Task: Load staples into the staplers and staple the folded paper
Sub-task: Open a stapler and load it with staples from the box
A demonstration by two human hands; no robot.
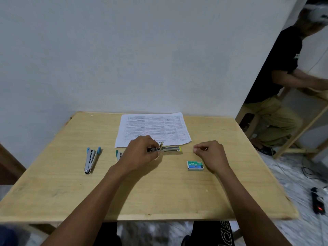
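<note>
Left hand (142,154) fingers are gripping the yellow-tipped stapler (172,149) mid-counter (159,192), just near of the paper (154,128). Right hand (212,154) is curled, maybe pinching staples, can't tell. Staple box (195,165) is right beside it.

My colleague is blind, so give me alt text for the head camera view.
A person's left hand holds an opened yellow-tipped stapler on a wooden table, the right hand curled beside a green staple box. A blue stapler and printed paper lie nearby.
</note>
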